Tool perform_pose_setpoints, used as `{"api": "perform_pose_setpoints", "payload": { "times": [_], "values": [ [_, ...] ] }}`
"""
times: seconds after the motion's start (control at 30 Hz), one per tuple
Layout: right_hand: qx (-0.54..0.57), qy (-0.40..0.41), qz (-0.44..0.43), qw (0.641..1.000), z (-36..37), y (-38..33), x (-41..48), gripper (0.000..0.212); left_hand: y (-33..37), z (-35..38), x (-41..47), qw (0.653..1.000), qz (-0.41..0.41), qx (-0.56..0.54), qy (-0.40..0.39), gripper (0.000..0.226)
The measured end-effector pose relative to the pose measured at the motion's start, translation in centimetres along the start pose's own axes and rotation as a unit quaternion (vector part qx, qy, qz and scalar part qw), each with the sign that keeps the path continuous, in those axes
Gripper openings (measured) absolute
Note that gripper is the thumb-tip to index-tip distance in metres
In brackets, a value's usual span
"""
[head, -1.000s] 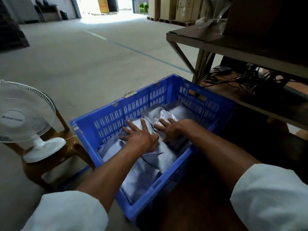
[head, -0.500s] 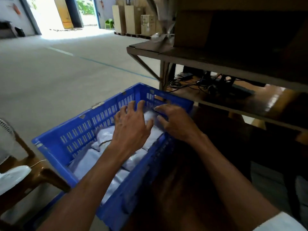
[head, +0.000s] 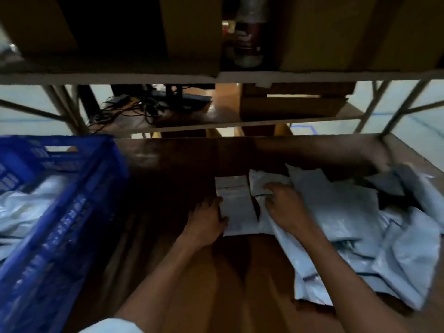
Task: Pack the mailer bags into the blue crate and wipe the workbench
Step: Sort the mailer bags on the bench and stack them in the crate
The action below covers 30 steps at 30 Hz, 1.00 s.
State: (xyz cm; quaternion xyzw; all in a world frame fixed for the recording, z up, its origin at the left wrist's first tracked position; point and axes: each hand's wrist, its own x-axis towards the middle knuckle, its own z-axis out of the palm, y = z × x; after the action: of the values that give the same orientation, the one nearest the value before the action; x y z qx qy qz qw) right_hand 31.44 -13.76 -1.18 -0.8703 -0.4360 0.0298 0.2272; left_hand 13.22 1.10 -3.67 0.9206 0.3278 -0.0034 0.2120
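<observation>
**Head view: off the crate, back at the pile**

Moved from the blue crate (head: 72,212), now frame left and part-filled, to the workbench (head: 180,179). Means another load; wiping well off yet. Left hand (head: 206,222) against the edge of a small bag (head: 236,207), grasp impossible to tell; right hand (head: 286,207) curled onto a second bag (head: 258,183) beside it. Mailer bags (head: 336,212) heaped centre right: pale grey, glossy, crumpled, overlapping.

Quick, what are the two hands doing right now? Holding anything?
Left hand: touches the small mailer bag at its edge; grip cannot be told.
Right hand: fingers bent on the mailer bag pile; grip cannot be told.
</observation>
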Motion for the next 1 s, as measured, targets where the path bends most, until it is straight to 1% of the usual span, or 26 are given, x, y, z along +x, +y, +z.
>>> {"api": "perform_pose_setpoints", "payload": {
  "times": [0.07,0.13,0.17,0.23,0.3,0.37,0.47,0.57,0.67,0.77,0.87,0.93,1.0],
  "values": [
    [-0.079,-0.025,0.038,0.996,-0.3,2.9,-1.3,0.048,1.4,2.3,1.2,0.999,0.039,0.025,-0.029,0.069],
    [-0.135,-0.054,0.051,0.988,0.2,4.5,-2.7,0.064,2.1,4.2,2.0,0.995,0.062,0.062,-0.055,0.068],
    [-0.147,-0.06,0.048,0.986,0.7,4.8,-3.4,0.069,2.2,5.0,2.2,0.992,0.07,0.083,-0.067,0.065],
    [-0.139,-0.052,0.034,0.988,1.6,4.5,-4.5,0.066,2.3,6.0,2.2,0.987,0.078,0.117,-0.073,0.058],
    [-0.128,-0.042,0.014,0.991,2.2,3.8,-5.3,0.065,2.2,5.8,1.9,0.989,0.073,0.118,-0.06,0.055],
    [-0.121,-0.032,0.007,0.992,3.0,2.7,-6.0,0.067,2.0,5.1,1.4,0.99,0.06,0.114,-0.055,0.053],
    [-0.128,-0.048,-0.012,0.99,4.6,0.1,-6.5,0.07,0.6,4.2,-0.1,0.989,0.032,0.13,-0.064,0.051],
    [-0.122,-0.071,-0.02,0.99,6.5,-2.0,-6.8,0.074,-1.8,3.5,-2.6,0.985,0.008,0.168,-0.032,0.048],
    [-0.109,-0.095,-0.057,0.988,8.1,-3.8,-7.1,0.079,-5.0,3.2,-6.0,0.99,-0.052,0.134,-0.005,0.049],
    [-0.107,-0.125,-0.112,0.98,9.7,-5.6,-7.4,0.079,-7.9,3.3,-9.7,0.991,-0.101,0.076,0.052,0.056],
    [-0.092,-0.159,-0.138,0.973,10.6,-6.7,-7.3,0.07,-9.6,3.5,-11.8,0.986,-0.101,0.077,0.111,0.061],
    [-0.095,-0.184,-0.142,0.968,10.7,-6.8,-6.9,0.07,-10.0,3.6,-12.3,0.984,-0.13,0.071,0.104,0.068],
    [-0.108,-0.22,-0.14,0.959,10.2,-6.8,-6.5,0.076,-10.1,3.6,-12.4,0.981,-0.163,0.075,0.067,0.076]
  ]
}}
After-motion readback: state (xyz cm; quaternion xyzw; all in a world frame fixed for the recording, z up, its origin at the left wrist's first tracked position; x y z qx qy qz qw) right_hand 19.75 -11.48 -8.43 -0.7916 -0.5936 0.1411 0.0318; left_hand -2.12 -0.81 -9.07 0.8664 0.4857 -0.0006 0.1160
